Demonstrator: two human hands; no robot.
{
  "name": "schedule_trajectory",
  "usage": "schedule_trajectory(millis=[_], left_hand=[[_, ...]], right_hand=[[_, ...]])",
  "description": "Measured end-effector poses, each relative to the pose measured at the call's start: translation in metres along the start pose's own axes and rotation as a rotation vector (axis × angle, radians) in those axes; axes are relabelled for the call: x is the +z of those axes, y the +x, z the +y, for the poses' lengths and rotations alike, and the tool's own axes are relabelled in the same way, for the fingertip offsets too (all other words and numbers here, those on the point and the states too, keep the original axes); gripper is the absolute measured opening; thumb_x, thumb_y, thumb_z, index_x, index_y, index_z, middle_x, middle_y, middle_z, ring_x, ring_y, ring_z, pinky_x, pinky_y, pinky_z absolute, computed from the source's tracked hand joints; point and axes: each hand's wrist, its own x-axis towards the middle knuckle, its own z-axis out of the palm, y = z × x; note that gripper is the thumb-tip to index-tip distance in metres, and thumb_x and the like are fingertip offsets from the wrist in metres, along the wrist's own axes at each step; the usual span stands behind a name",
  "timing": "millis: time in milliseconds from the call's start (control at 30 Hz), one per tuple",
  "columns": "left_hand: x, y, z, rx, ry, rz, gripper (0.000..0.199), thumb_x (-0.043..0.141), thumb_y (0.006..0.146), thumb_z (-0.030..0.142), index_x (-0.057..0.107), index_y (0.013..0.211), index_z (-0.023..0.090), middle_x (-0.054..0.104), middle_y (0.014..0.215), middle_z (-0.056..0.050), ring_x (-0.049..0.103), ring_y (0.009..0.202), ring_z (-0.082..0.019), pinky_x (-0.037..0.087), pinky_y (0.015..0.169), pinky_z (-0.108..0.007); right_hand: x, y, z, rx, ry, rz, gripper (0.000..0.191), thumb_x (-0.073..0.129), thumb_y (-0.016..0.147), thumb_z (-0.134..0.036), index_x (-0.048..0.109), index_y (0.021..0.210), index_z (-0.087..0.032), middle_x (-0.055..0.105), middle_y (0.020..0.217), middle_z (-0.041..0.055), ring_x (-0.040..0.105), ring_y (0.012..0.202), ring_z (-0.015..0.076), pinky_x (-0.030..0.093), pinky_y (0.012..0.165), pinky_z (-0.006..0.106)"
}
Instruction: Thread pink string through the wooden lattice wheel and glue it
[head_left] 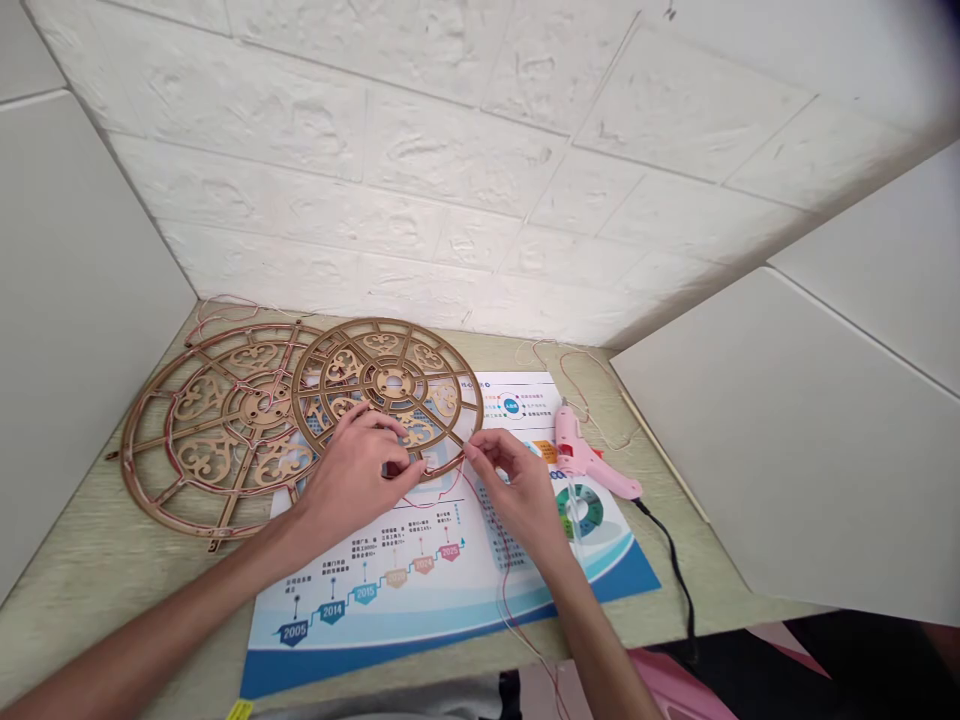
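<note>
A round brown openwork frame (394, 380) with spokes and scroll ornaments lies partly on top of a second, similar frame (210, 460). My left hand (367, 460) rests on the upper frame near its front edge, fingers curled over it and thumb at the rim. At the right side of the same rim, my right hand (510, 475) has thumb and index finger pinched together at a thin wire. Thin red and white wires (505, 590) hang below the rim between my hands and run down past the table edge. The fingertips partly hide the pinched spot.
Beneath the upper frame lies a printed poster (337, 660). A pink glue gun (581, 455) rests on its right side, its black cord (679, 560) running off the front edge. Loose wires (577, 375) lie behind. White panels (810, 430) and a brick-patterned wall (420, 200) enclose the table.
</note>
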Motion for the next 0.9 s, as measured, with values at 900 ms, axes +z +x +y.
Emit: schedule_trajectory(millis=[900], left_hand=[[0.0, 0.0, 0.0, 0.01, -0.019, 0.04, 0.036, 0.065, 0.087, 0.028, 0.063, 0.052, 0.02, 0.068, 0.067, -0.001, 0.065, 0.099, -0.023, 0.035, 0.111, -0.056]], right_hand=[[-0.006, 0.008, -0.01, 0.53, 0.657, -0.126, 0.054, 0.093, 0.057, -0.037, 0.058, 0.096, -0.024, 0.062, 0.067, -0.0053, 0.059, 0.061, 0.0112, 0.048, 0.056, 0.022]])
